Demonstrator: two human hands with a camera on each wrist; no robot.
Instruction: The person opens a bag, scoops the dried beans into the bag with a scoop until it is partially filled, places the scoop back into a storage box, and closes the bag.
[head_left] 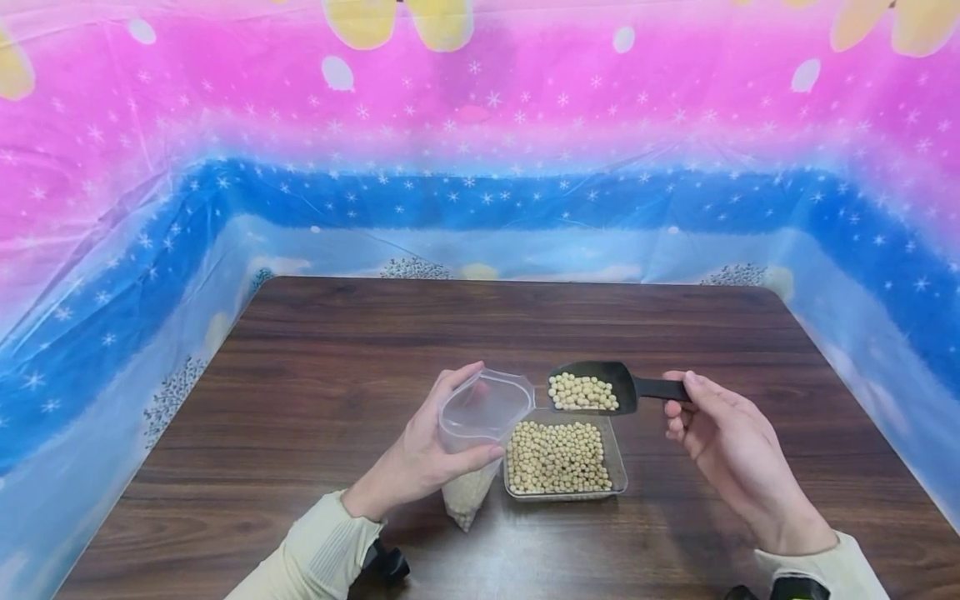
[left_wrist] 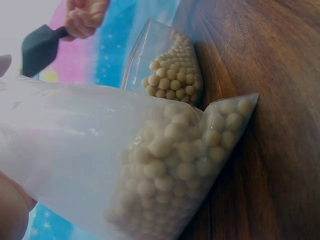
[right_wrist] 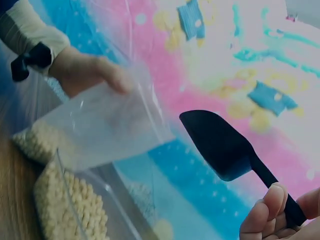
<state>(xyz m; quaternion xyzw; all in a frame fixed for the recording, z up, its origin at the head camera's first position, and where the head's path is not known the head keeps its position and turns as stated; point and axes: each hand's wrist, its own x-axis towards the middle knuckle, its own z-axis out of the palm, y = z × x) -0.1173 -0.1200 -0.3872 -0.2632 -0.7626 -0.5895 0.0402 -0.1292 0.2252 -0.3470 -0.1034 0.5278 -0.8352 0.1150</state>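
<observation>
My left hand (head_left: 431, 450) grips a clear plastic bag (head_left: 472, 417) near its top, thumb and fingers spreading the mouth wide. Soybeans (left_wrist: 165, 170) fill the bag's lower part, seen close in the left wrist view. A black scoop (head_left: 596, 387) heaped with soybeans is level beside the bag's mouth, above the back of a clear plastic container (head_left: 621, 475). My right hand (head_left: 738, 450) pinches the scoop's handle between thumb and fingers. More soybeans (head_left: 558, 458) lie in the container, to the right of the bag.
Everything is over a dark wood-grain table (head_left: 345, 333). A pink and blue patterned cloth (head_left: 480, 192) hangs around its back and sides. Black straps with devices (head_left: 386, 562) sit at both wrists, over pale sleeves (head_left: 307, 550).
</observation>
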